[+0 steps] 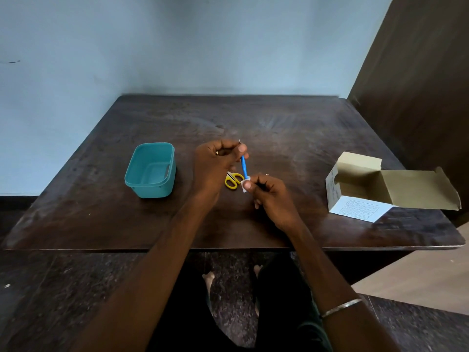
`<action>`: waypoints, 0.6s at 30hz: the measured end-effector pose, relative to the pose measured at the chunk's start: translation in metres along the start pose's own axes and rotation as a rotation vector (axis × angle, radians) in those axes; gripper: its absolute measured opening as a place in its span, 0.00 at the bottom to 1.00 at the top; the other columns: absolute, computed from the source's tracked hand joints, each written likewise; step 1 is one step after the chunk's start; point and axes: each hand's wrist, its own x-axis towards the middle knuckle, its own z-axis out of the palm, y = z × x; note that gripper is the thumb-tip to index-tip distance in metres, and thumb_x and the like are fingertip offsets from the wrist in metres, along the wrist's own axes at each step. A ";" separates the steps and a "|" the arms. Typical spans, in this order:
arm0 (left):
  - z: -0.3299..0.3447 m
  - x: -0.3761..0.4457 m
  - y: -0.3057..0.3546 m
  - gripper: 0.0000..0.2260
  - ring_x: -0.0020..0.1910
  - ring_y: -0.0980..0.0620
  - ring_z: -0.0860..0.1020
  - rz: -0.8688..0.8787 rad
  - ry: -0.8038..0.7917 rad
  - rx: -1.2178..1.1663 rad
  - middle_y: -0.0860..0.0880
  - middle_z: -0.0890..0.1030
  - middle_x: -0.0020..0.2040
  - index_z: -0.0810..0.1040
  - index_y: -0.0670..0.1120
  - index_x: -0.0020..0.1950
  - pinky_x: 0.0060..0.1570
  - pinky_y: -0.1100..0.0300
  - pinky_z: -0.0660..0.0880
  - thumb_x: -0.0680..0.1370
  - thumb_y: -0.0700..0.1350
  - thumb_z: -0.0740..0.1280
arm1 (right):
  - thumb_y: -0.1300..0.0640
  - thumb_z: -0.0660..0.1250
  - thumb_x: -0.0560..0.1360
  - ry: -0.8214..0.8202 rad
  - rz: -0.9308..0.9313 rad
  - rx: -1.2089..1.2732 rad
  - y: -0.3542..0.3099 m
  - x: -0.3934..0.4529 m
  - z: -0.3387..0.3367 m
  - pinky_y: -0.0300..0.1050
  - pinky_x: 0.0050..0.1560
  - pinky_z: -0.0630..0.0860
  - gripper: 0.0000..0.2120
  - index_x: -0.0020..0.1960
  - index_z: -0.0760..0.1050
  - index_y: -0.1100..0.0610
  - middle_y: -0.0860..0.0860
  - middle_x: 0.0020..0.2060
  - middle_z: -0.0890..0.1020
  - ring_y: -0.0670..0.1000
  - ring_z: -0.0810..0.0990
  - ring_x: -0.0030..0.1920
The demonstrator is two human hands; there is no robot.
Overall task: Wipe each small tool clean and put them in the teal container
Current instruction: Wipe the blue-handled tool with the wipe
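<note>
My left hand (215, 163) pinches the upper end of a thin blue-handled tool (244, 166) above the middle of the table; a metal tip pokes out above the fingers. My right hand (269, 196) pinches a small white wipe (245, 184) around the tool's lower end. Small yellow-handled scissors (234, 181) lie on the table just beneath, partly hidden by my left hand. The teal container (151, 171) stands open to the left of my hands, and nothing shows inside it.
An open cardboard box (365, 189) with its flap folded out sits near the table's right edge. The dark wooden table (279, 123) meets a blue wall at the back and a brown panel on the right.
</note>
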 end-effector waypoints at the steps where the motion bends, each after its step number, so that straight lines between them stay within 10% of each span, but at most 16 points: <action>1: 0.000 0.000 -0.001 0.01 0.40 0.54 0.84 0.017 0.019 0.004 0.48 0.86 0.39 0.83 0.47 0.46 0.37 0.62 0.78 0.75 0.43 0.73 | 0.60 0.68 0.78 0.007 0.005 0.003 0.001 0.000 0.000 0.46 0.31 0.70 0.08 0.41 0.80 0.59 0.44 0.30 0.76 0.46 0.69 0.26; 12: 0.000 0.003 -0.002 0.03 0.35 0.49 0.82 0.024 0.150 -0.160 0.45 0.82 0.37 0.82 0.45 0.47 0.36 0.61 0.79 0.78 0.39 0.69 | 0.65 0.72 0.75 0.051 0.021 0.117 0.004 0.003 0.000 0.43 0.30 0.74 0.04 0.41 0.82 0.61 0.46 0.32 0.80 0.50 0.73 0.27; 18: -0.007 -0.009 -0.021 0.05 0.31 0.53 0.77 0.023 0.032 0.183 0.44 0.82 0.39 0.83 0.44 0.50 0.30 0.63 0.77 0.79 0.38 0.68 | 0.68 0.70 0.75 0.201 0.046 0.308 0.004 0.004 -0.002 0.43 0.26 0.74 0.09 0.46 0.85 0.56 0.51 0.36 0.83 0.48 0.71 0.25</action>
